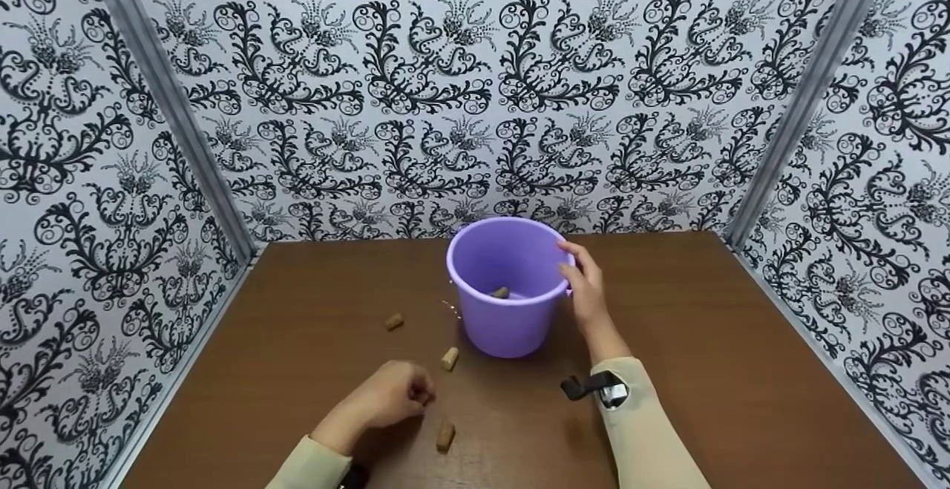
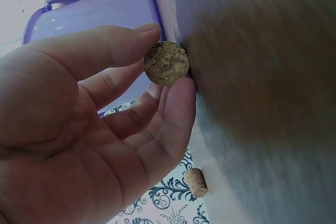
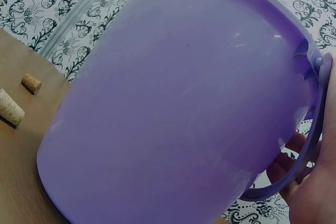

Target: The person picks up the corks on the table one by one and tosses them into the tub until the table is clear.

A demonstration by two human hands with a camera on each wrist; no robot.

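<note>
My left hand (image 1: 393, 392) is low over the wooden table, left of the purple bucket (image 1: 508, 326). In the left wrist view it pinches a cork (image 2: 167, 63) between thumb and finger, the round end facing the camera. My right hand (image 1: 588, 285) grips the bucket's right rim, fingers over the edge, near the handle (image 3: 310, 150). The bucket stands on the table with its mouth towards me. One cork (image 1: 502, 292) lies inside it. Loose corks lie on the table: one (image 1: 449, 358) just left of the bucket, one (image 1: 394, 321) farther left, one (image 1: 445, 435) near me.
The brown table (image 1: 712, 355) meets black-and-white patterned walls (image 1: 460, 66) at the back and both sides. Grey metal posts (image 1: 178, 103) stand in the back corners. A black strap (image 1: 590, 385) sits on my right sleeve.
</note>
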